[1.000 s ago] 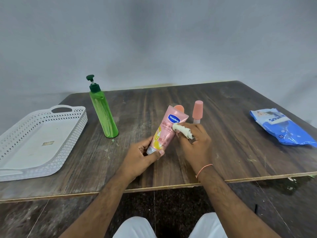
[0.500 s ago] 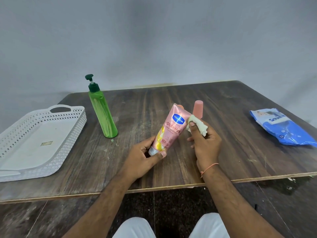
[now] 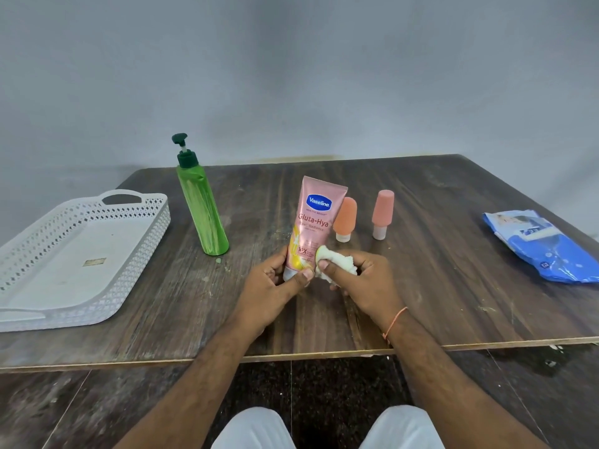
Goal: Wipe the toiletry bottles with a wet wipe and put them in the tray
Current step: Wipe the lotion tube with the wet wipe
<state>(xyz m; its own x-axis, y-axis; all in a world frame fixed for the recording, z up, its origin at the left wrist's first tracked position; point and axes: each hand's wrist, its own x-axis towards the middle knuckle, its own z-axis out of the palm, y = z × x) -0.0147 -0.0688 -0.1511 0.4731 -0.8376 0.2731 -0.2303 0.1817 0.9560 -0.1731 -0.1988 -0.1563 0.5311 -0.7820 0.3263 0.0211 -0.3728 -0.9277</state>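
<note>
The white tray (image 3: 81,254) waits at my far left on the table (image 3: 421,286). My left hand (image 3: 275,286) grips the pink tube (image 3: 316,222) upright by its cap end; my right hand (image 3: 366,280) pinches the bunched wet wipe (image 3: 337,265) against its lower side. I should steady the base, wipe upward, and rotate the tube to reach the back.

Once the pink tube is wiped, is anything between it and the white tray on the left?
Yes. The green pump bottle stands upright on the table between the pink tube, held by the left hand, and the white tray. The tube would likely have to go over or around it.
</note>
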